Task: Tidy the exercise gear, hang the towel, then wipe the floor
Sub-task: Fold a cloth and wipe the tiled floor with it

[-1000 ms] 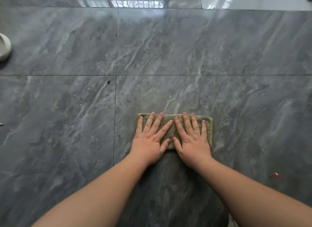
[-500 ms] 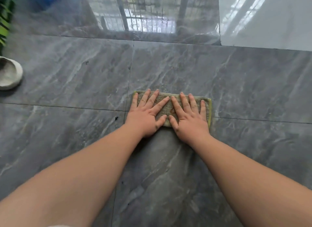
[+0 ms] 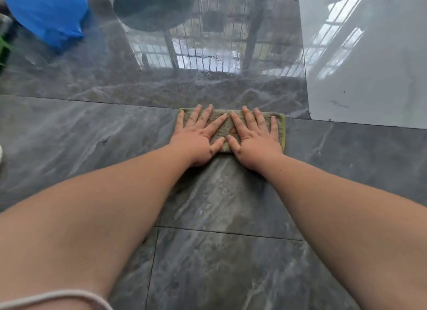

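Grey floor [image 3: 69,136]: cloth [image 3: 227,125] under both flat hands (side by side).

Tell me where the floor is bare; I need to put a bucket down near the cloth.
Bare tile lies left of the left hand, out to the frame edge, and right of the right hand, below the pale panel. The glossy stretch beyond the cloth is free too. It is crowded at far left, by the blue bag.

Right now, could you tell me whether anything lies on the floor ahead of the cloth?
Nothing visible does. Both hands, left and right, press the cloth flat; the glossy tiles straight ahead are bare. The blue bag sits far left.
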Demonstrator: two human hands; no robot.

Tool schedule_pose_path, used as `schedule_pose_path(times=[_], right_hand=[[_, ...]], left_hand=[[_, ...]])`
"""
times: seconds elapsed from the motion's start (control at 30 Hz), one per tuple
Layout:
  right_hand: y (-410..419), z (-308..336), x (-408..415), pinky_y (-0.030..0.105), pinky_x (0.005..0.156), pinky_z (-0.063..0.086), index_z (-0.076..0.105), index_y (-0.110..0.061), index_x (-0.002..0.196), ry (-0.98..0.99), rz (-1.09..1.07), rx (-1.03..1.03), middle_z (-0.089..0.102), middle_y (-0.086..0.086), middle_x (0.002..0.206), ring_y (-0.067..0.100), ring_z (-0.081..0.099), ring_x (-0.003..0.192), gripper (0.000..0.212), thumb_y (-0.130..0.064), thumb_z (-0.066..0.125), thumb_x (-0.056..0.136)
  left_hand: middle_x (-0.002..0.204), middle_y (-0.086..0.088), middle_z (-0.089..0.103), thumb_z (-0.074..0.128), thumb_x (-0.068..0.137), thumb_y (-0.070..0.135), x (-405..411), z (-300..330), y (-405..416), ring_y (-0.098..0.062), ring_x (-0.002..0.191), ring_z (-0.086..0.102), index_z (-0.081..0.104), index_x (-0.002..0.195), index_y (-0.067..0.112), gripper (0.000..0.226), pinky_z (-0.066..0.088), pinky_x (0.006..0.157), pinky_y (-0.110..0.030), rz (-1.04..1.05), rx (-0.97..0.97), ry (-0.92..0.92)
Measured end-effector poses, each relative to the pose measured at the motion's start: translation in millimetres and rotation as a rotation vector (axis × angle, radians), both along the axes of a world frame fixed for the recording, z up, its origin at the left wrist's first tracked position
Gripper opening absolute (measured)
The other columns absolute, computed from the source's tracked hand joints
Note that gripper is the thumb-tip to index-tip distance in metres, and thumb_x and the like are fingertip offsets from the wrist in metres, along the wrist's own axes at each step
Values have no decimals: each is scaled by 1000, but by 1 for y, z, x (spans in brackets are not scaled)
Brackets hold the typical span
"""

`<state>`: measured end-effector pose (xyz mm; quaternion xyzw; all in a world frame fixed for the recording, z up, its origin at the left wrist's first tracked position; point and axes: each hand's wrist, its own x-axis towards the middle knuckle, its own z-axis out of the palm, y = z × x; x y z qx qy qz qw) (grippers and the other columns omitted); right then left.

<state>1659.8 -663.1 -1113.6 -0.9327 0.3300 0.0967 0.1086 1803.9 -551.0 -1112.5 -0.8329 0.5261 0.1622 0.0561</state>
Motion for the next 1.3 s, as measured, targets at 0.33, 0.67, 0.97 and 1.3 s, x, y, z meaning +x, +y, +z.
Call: schedule_pose_path(times=[0.33, 0.67, 0.97, 1.3], right_hand=[[8, 6, 5, 57, 116, -16, -10, -39, 154, 64, -62, 86, -17, -5, 164, 21, -21, 149, 65, -58, 17, 98], [139, 10, -58, 57, 115, -17, -8, -35, 155, 69, -63, 120, -16, -3, 164, 23, -22, 149, 69, -62, 16, 96], [254, 21, -126, 54, 117, -16, -9, -36, 155, 113, -36, 133, -17, -3, 164, 22, -22, 149, 69, -61, 18, 97], [370, 12, -224, 56, 119, 1, 6, -32, 157, 106, -14, 88, 5, 0, 165, 24, 0, 152, 72, -57, 32, 94]], left_hand=[[164, 5, -19, 21, 95, 67, 9, 5, -5, -22, 150, -19, -9, 151, 49, 67, -14, 116, -58, -42, 36, 50], [163, -1, -21, 21, 93, 68, -39, 14, 116, -26, 149, -22, -13, 150, 48, 70, -14, 115, -61, -124, 105, 89], [163, -1, -23, 18, 95, 66, -119, 14, 240, -28, 148, -25, -18, 150, 46, 68, -16, 113, -63, -73, 98, 95], [159, 0, -29, 14, 94, 64, -209, 19, 359, -27, 144, -33, -20, 149, 44, 68, -19, 112, -63, -80, 106, 132]])
